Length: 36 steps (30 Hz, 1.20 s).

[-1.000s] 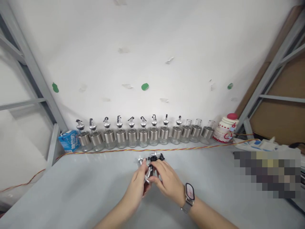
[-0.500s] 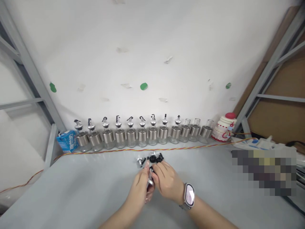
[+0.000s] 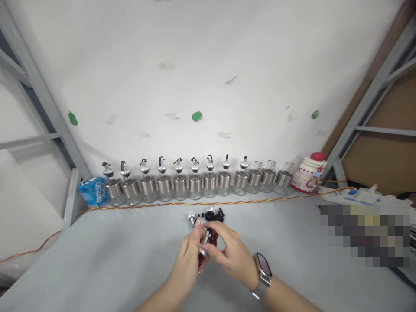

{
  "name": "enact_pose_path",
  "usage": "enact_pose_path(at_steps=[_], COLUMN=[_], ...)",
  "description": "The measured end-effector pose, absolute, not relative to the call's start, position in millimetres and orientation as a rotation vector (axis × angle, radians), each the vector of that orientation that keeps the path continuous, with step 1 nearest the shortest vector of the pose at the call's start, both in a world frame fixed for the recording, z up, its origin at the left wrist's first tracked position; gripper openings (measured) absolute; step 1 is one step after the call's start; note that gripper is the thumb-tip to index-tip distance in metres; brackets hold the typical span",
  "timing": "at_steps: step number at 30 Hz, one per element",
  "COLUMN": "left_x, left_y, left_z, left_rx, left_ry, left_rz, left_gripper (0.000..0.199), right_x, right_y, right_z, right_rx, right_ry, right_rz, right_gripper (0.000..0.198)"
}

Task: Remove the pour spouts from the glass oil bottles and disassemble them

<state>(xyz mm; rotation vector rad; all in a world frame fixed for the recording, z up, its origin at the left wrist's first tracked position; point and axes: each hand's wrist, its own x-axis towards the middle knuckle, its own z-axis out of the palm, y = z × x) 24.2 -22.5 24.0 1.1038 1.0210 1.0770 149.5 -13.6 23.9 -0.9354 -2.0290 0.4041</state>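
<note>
Pourer fitting (image 3: 207, 239), silver with a black part, is sitting between the person's two hands, over the middle of the counter (image 3: 130, 255). The left hand (image 3: 188, 253) is gripping it from the side, thumb pointing away from the body and fingers wrapping underneath. The right hand (image 3: 236, 259) is curving its thumb and forefinger around the black part, the thumb seeming to be touching the silver rim; how firmly this grip is closing, I cannot tell. A watch (image 3: 264, 264) is circling the right wrist.

Just beyond the fingertips, a loose silver piece (image 3: 191, 219) is lying on the left, and a small cluster of black pieces (image 3: 209, 216) is lying beside it, some silver showing behind.

Farther back, a red-and-yellow twisted wire (image 3: 156, 205) is running across the surface. Behind it, twelve glass bottles (image 3: 180, 185) with steel bands are standing in a row along the white wall (image 3: 253, 52); nine are wearing pourers, and the three at the right end are standing open-necked. A blue carton (image 3: 93, 193) is flanking the row on the left, and a white-and-red jar (image 3: 308, 174) on the right.
</note>
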Motion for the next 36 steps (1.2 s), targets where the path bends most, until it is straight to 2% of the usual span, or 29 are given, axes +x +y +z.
enact_pose_path(at_steps=[3, 9, 15, 29, 33, 36], left_x=[22.7, 21.8, 22.2, 17.1, 17.8, 14.8], left_y=[-24.1, -24.7, -26.2, -30.1, -32.6, -30.5], left_z=[24.2, 24.8, 24.6, 33.1, 34.4, 33.9], left_rx=[1.110, 1.168, 1.166, 1.413, 1.415, 1.407], left_ry=[1.041, 1.081, 1.115, 1.201, 1.207, 1.158], left_rz=[1.108, 1.110, 1.142, 1.086, 1.078, 1.077], left_gripper=[0.044, 0.045, 0.044, 0.045, 0.045, 0.044], right_x=[149.3, 153.8, 152.4, 153.5, 153.3, 155.4], right_y=[-15.0, -9.8, -11.9, -11.1, -12.4, -12.4], right_z=[31.3, 34.9, 27.8, 26.5, 25.7, 29.9], right_rx=[-0.959, -0.902, -0.977, -0.880, -0.899, -0.932], right_ry=[-1.995, -2.126, -2.164, -2.212, -2.164, -2.161], right_rz=[0.628, 0.742, 0.612, 0.296, 0.331, 0.475], right_gripper=[0.021, 0.019, 0.024, 0.022, 0.025, 0.031])
